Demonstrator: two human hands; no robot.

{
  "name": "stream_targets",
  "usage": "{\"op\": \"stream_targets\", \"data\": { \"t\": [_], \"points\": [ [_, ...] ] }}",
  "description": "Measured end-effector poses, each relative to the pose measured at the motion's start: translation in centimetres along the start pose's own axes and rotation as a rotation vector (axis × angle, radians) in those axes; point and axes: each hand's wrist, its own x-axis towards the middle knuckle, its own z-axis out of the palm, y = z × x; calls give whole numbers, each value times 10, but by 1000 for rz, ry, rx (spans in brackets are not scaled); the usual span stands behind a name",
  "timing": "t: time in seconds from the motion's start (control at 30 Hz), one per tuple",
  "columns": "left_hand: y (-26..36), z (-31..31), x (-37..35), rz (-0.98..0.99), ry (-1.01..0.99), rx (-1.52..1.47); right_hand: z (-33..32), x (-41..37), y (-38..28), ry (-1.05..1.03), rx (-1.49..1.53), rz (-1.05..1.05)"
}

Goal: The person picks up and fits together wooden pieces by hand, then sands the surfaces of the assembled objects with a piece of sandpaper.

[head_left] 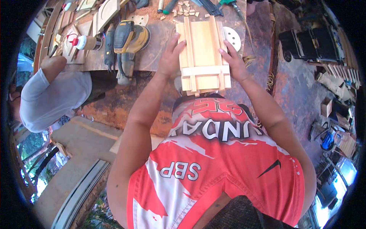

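A pale wooden box-like piece (201, 45) is between my two hands, in front of my chest at the near edge of the workbench. Two long strips run along its face, and a wider strip crosses them near the end closest to me. My left hand (171, 55) grips its left side, fingers wrapped at the edge. On the opposite side, my right hand (233, 61) holds the right edge, thumb against the strip. The underside of the piece is hidden. Just beyond my right hand, a white perforated sanding disc (231, 37) lies partly behind the piece.
On the workbench (154, 63) lie a yellow-and-black sander (131, 37), a glue bottle (89, 42), small wood offcuts (186, 9) and green-handled tools. A co-worker in a white shirt (57, 97) is at the left. Black cases (310, 45) stand at the right.
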Motion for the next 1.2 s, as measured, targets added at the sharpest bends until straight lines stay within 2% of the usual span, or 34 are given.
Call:
{"op": "stream_targets", "data": {
  "t": [0.37, 0.8, 0.9, 0.97, 1.2],
  "points": [
    [-2, 1, 0, -42, -11, -2, 4, 0, 3, 27, -10, -37],
    [-9, 6, -1, -41, -13, -45, 0, 0, -1, -20, -47, 27],
    [-10, 5, 0, -30, -54, -8, 2, -1, 2, -14, -83, 10],
    [-6, 2, 1, -98, -99, -85, 2, -1, 2, -4, -80, -1],
    [-5, -1, 3, -68, -103, -56, -2, 4, -4, 8, -30, -9]
  ]
}}
